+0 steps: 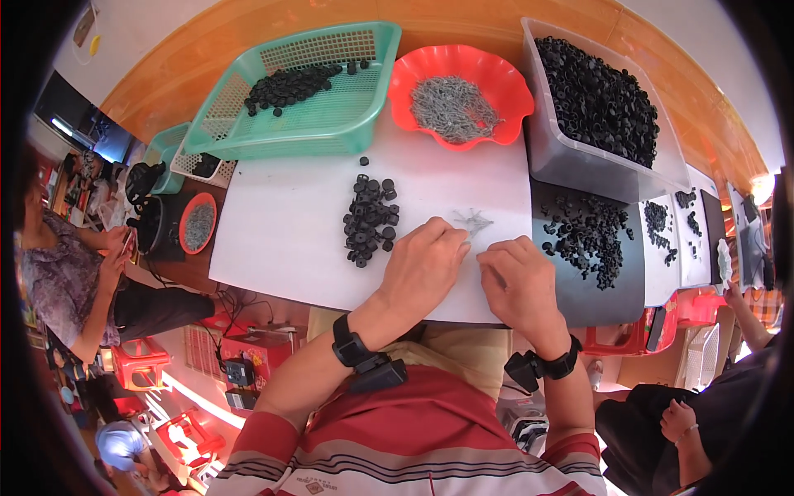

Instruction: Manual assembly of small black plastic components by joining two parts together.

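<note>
My left hand (424,263) is over the white board (289,223), its fingers pinched together beside a small pile of thin silver metal pins (474,221). Whatever is between those fingertips is hidden. A short way to its right, my right hand (523,283) has its fingers curled and thumb pressed in; what it holds, if anything, is too small to name. The two hands are apart, fingertips facing each other. Left of my left hand lies a heap of small black cylindrical caps (368,221), with a single cap (364,161) beyond it.
Along the back stand a green basket (306,142) of black caps, a red scalloped bowl (517,99) of silver pins and a clear bin (579,169) of black parts. Loose black parts (591,236) cover a dark board on the right. People sit at left (62,273) and right (703,422).
</note>
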Demonstrator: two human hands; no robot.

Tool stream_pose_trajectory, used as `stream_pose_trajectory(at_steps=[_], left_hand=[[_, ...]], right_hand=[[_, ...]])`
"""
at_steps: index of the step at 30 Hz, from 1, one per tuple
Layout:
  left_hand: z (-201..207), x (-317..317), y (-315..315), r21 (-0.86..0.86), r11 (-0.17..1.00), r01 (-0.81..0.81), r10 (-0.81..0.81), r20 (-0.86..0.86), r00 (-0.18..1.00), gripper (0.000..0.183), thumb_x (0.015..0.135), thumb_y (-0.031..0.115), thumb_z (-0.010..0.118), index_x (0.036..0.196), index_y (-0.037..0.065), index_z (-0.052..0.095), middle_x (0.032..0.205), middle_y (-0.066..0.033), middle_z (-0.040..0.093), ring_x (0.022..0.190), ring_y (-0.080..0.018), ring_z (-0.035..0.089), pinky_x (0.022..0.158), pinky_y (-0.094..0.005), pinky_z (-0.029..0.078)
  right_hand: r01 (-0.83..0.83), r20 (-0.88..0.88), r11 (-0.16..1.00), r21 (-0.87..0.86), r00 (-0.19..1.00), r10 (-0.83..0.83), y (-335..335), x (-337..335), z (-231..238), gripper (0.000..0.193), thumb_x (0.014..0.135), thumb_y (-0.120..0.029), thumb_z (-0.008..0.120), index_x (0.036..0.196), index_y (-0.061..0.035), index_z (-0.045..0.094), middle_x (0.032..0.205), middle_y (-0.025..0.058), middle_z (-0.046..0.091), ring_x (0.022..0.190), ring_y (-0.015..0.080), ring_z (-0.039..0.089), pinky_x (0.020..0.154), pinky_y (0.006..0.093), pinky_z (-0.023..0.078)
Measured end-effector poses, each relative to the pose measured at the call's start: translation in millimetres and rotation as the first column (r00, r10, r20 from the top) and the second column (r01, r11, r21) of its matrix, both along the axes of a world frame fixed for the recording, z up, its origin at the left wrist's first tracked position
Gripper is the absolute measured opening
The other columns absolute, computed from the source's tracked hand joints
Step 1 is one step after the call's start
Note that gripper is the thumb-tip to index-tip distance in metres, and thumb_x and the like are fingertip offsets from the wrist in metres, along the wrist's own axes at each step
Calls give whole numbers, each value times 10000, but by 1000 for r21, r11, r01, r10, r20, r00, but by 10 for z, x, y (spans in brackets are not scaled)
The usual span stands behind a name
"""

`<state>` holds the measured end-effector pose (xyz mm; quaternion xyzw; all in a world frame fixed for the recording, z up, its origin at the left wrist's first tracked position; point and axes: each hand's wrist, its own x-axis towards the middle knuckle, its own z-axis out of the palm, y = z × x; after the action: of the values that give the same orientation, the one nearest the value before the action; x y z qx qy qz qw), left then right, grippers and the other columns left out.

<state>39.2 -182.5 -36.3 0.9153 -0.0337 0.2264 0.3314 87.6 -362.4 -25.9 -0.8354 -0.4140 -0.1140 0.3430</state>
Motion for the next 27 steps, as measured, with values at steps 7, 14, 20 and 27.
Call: stream_pose_trajectory(at_steps=[7,14,20,27], left_hand=[[24,-10,72,-77,997,-25,18,-99,995,180,813,87,806,958,20,723,872,-116,693,678,-266,685,625,-343,561],[82,-179,185,-322,946,27,-60,-94,994,154,810,18,805,932,-20,720,966,-104,737,763,-185,716,666,-290,586],[146,-347,237,-492,867,73,-146,-113,983,169,842,-22,766,1010,-24,744,1062,-129,741,874,-174,723,759,-284,604],[111,-438,276,-641,765,62,-257,-216,942,216,876,-49,725,1091,-29,715,1102,-94,727,937,-130,689,840,-280,607]], right_hand=[[-31,49,950,-311,998,49,27,22,177,77,747,-29,649,822,-49,652,811,74,616,784,286,598,684,401,527],[-43,49,884,-465,996,75,119,-26,318,123,735,-22,637,857,-35,650,806,89,585,778,291,582,677,402,527],[-42,-109,999,-35,993,38,83,-74,258,262,803,84,651,1045,0,702,919,117,665,829,290,654,726,363,551],[51,-452,948,315,886,103,189,-200,153,174,849,99,718,1000,12,714,936,118,717,821,181,685,702,286,532]])
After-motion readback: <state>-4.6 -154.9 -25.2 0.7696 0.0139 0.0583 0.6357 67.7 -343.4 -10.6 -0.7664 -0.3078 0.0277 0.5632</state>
